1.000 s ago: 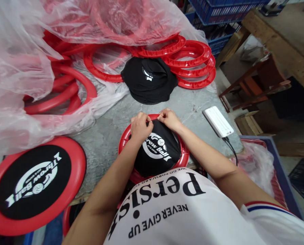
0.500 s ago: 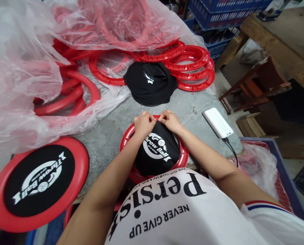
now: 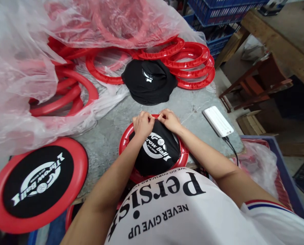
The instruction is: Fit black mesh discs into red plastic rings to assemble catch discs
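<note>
A red plastic ring (image 3: 123,140) lies on the grey table (image 3: 103,136) right in front of me. Over it sits a black fabric cover (image 3: 155,153) printed with a white "Throw Ball" logo. My left hand (image 3: 142,124) and my right hand (image 3: 168,119) are side by side at the far rim. Both pinch the edge of the black cover against the ring, fingers closed. The near part of the ring is hidden by my white shirt.
A finished red disc with black centre (image 3: 36,183) lies at the left. Loose red rings (image 3: 193,63) and a pile of black covers (image 3: 148,81) lie beyond, with more rings under clear plastic sheeting (image 3: 21,78). A white power bank (image 3: 217,121) with cable rests at the right edge.
The hands stay at the far rim with only small finger shifts on the fabric edge. The view has drifted slightly.
</note>
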A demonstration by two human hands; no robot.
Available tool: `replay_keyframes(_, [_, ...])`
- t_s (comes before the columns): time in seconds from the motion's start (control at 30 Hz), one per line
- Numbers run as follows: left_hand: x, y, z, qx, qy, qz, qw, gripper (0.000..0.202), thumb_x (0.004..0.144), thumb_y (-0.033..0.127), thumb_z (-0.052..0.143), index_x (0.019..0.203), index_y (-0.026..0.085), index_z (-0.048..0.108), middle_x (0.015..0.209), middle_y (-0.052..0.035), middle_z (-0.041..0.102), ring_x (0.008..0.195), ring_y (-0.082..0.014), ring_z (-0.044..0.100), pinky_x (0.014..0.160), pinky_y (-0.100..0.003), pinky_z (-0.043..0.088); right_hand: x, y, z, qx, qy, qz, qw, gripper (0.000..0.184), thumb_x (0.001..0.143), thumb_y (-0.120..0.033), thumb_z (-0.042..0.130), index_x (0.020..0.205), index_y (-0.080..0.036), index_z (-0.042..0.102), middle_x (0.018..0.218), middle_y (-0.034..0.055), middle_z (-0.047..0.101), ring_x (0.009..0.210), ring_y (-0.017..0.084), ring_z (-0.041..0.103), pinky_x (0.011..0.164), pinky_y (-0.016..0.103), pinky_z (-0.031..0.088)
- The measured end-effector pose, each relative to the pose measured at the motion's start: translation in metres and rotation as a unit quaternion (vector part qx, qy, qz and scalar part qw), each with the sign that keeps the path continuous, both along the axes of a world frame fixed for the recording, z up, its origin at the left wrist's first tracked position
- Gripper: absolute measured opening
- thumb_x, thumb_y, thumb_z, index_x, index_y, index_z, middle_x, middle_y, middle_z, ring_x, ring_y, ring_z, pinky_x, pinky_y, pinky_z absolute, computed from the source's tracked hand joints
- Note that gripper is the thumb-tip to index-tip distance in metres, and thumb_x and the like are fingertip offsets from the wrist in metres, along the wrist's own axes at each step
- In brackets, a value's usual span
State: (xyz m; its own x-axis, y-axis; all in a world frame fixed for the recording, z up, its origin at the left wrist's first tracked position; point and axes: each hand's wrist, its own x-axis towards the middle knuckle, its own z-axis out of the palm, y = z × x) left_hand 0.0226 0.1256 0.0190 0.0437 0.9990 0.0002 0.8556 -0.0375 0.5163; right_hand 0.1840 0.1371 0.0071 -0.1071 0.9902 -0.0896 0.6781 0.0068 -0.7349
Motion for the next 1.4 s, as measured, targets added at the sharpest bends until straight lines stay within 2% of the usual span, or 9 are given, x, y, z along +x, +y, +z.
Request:
replay_keyframes(0.3, [0.001, 0.002, 0.000, -0.004, -0.007, 0.012, 1.000, 0.014, 0.092, 0.027, 0.058, 0.080, 0.024, 0.063, 0.104, -0.0069, 0.072, 0.106, -0.0290, 0.065, 0.101, -0.047, 0.041, -0.001, 0.000, 0.001, -0.003, -0.009, -0.007, 1.000, 0.013, 0.089, -0.023, 0.061, 0.076, -0.022, 0.063, 0.110, 0.0055, 0.070, 0.107, 0.024, 0.061, 0.095, 0.039, 0.047])
replay_keyframes(0.53, [0.000, 0.003, -0.001, -0.002, -0.023, 0.003, 1.000, 0.013, 0.089, 0.025, 0.060, 0.076, 0.023, 0.062, 0.100, -0.0054, 0.072, 0.102, -0.0268, 0.065, 0.099, -0.045, 0.041, 0.000, 0.001, -0.001, -0.005, 0.009, 0.000, 1.000, 0.014, 0.082, -0.018, 0.063, 0.068, -0.022, 0.061, 0.108, 0.0046, 0.070, 0.104, 0.023, 0.062, 0.094, 0.040, 0.048])
replay_keyframes(0.67, [-0.003, 0.005, 0.000, -0.010, -0.022, -0.007, 1.000, 0.014, 0.091, 0.025, 0.059, 0.077, 0.023, 0.062, 0.098, -0.0054, 0.072, 0.101, -0.0263, 0.065, 0.101, -0.046, 0.041, -0.001, 0.001, -0.001, -0.003, -0.008, -0.005, 1.000, 0.012, 0.085, -0.020, 0.062, 0.073, -0.022, 0.062, 0.107, 0.0054, 0.070, 0.105, 0.024, 0.061, 0.094, 0.039, 0.048])
replay_keyframes(0.77, [-0.013, 0.005, 0.001, -0.020, -0.068, -0.023, 0.997, 0.007, 0.089, 0.021, 0.058, 0.088, 0.023, 0.065, 0.098, -0.0039, 0.070, 0.094, -0.0226, 0.066, 0.102, -0.045, 0.046, -0.002, 0.001, -0.001, 0.005, -0.023, -0.015, 1.000, 0.010, 0.089, -0.021, 0.058, 0.082, -0.022, 0.065, 0.105, 0.0062, 0.068, 0.103, 0.024, 0.060, 0.094, 0.039, 0.048])
replay_keyframes(0.83, [-0.023, 0.005, 0.001, -0.033, -0.120, -0.028, 0.992, 0.016, 0.084, 0.015, 0.058, 0.095, 0.023, 0.065, 0.103, -0.0038, 0.068, 0.087, -0.0181, 0.067, 0.097, -0.039, 0.052, -0.002, 0.000, -0.001, 0.012, -0.026, -0.013, 1.000, 0.010, 0.090, -0.021, 0.057, 0.086, -0.022, 0.065, 0.104, 0.0062, 0.068, 0.102, 0.023, 0.060, 0.095, 0.039, 0.047])
replay_keyframes(0.97, [-0.037, 0.004, -0.002, -0.062, -0.201, -0.044, 0.977, 0.020, 0.076, 0.008, 0.056, 0.092, 0.020, 0.062, 0.117, -0.0068, 0.062, 0.083, -0.0130, 0.069, 0.089, -0.031, 0.059, -0.001, -0.003, -0.002, 0.037, -0.035, 0.009, 0.999, 0.010, 0.092, -0.023, 0.056, 0.089, -0.023, 0.065, 0.106, 0.0078, 0.067, 0.104, 0.025, 0.059, 0.097, 0.041, 0.047])
replay_keyframes(1.07, [-0.039, 0.004, -0.003, -0.054, -0.186, -0.055, 0.980, 0.012, 0.077, 0.010, 0.059, 0.083, 0.020, 0.062, 0.118, -0.0073, 0.062, 0.088, -0.0151, 0.069, 0.095, -0.035, 0.059, -0.003, -0.005, 0.001, 0.086, -0.047, 0.045, 0.994, 0.010, 0.092, -0.022, 0.056, 0.092, -0.022, 0.066, 0.111, 0.0100, 0.067, 0.110, 0.027, 0.057, 0.102, 0.044, 0.045])
replay_keyframes(1.2, [-0.037, 0.004, -0.001, -0.036, -0.141, -0.057, 0.988, 0.009, 0.076, 0.011, 0.066, 0.076, 0.021, 0.066, 0.116, -0.0079, 0.062, 0.109, -0.0221, 0.066, 0.105, -0.038, 0.054, -0.013, 0.002, 0.010, 0.128, -0.075, 0.093, 0.985, 0.012, 0.091, -0.020, 0.058, 0.093, -0.020, 0.070, 0.120, 0.0124, 0.066, 0.116, 0.030, 0.054, 0.107, 0.047, 0.042])
replay_keyframes(1.4, [-0.038, 0.002, 0.000, -0.034, -0.159, -0.056, 0.985, 0.010, 0.080, 0.012, 0.066, 0.074, 0.020, 0.068, 0.111, -0.0058, 0.063, 0.102, -0.0199, 0.067, 0.100, -0.037, 0.055, -0.028, 0.019, 0.005, 0.042, -0.017, 0.118, 0.992, 0.015, 0.086, -0.017, 0.062, 0.072, -0.021, 0.067, 0.109, 0.0063, 0.070, 0.112, 0.023, 0.060, 0.108, 0.041, 0.042])
